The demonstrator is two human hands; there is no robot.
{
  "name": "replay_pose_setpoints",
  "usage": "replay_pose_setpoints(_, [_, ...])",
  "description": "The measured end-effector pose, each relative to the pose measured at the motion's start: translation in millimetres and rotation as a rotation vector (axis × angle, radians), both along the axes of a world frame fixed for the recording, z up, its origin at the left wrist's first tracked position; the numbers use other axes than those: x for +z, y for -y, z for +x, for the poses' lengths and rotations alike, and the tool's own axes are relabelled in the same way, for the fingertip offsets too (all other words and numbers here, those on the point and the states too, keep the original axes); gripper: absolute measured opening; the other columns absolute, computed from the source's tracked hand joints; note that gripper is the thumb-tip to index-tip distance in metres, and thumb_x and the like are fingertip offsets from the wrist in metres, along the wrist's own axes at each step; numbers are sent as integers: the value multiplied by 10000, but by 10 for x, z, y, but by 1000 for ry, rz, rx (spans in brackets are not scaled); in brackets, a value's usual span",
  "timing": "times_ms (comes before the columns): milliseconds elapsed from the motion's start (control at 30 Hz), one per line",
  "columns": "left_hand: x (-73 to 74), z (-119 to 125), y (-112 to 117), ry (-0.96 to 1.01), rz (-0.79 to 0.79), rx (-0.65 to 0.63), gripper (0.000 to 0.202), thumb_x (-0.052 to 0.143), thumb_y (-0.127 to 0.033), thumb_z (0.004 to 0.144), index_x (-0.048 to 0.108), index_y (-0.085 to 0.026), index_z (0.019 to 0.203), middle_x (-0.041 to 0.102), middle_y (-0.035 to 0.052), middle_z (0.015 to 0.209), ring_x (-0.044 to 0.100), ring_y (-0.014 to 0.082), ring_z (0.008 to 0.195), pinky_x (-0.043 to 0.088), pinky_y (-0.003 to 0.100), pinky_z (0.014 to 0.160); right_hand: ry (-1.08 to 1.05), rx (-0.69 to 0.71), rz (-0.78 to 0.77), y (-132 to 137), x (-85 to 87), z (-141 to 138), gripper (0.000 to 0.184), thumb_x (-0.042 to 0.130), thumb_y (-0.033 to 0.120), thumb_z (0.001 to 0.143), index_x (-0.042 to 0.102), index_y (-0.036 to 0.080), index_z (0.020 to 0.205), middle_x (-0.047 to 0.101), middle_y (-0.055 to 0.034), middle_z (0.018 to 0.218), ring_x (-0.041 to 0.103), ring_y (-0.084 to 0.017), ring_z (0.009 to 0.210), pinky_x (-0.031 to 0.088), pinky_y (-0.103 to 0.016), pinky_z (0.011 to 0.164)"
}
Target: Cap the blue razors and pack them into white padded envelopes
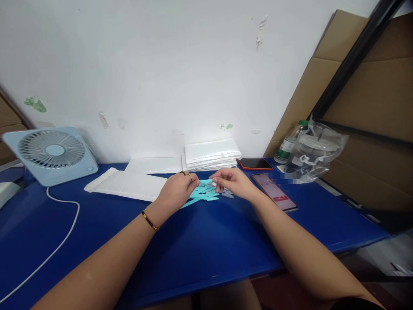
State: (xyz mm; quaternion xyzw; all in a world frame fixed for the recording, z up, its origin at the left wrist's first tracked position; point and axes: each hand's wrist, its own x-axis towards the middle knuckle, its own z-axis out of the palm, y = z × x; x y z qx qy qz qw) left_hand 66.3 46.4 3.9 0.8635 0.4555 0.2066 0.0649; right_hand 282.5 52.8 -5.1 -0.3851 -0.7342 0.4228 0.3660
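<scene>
My left hand [178, 188] and my right hand [230, 182] meet over the middle of the blue table [200, 245]. Between them both pinch a small light-teal strip [205, 183], fingers closed on its ends. Under the hands lies a loose pile of several similar teal strips [203, 196], with a couple of greyish pieces [227, 194] at its right edge. My left wrist wears a thin dark and gold bracelet, and rings show on that hand.
A stack of white padded envelopes [211, 154] stands against the wall, with flat ones [129, 184] to the left. A small fan [51, 154] with a white cable stands far left. Two phones [274, 191] [254, 163], a bottle [287, 148] and a bagged cup [314, 153] are at right.
</scene>
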Motion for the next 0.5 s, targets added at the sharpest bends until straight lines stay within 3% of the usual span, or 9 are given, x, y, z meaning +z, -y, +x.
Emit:
replay_pose_setpoints(100, [-8,37,42,-6,74,50,289,388,-379,896,570,-218,1051,591,68,1018,535,225,969,410,354,829,214,-77,159,-33,47,134,275,587,389,777,684,147,864,658,-38,673,609,-144,605,471,-250,563])
replay_pose_setpoints(200, [-71,65,76,28,190,111,492,405,-414,885,356,-195,1323,418,117,1341,335,262,1263,282,429,1027,297,-290,285,-151,70,376,265,582,381,769,689,147,832,661,-37,665,592,-146,583,456,-262,578])
replay_pose_setpoints(333, [-277,70,63,-139,-15,-5,713,330,-588,858,227,-145,1408,237,158,1470,138,295,1367,173,471,1083,246,-472,300,-322,-28,555,291,585,389,759,688,138,861,667,-42,668,599,-160,597,464,-276,609])
replay_pose_setpoints(500, [-370,118,153,-287,-199,-76,759,289,-632,845,201,-152,1427,185,170,1483,114,323,1369,150,533,1068,338,-377,409,-366,-175,384,218,572,323,790,707,165,854,706,-54,819,615,-163,718,450,-262,668])
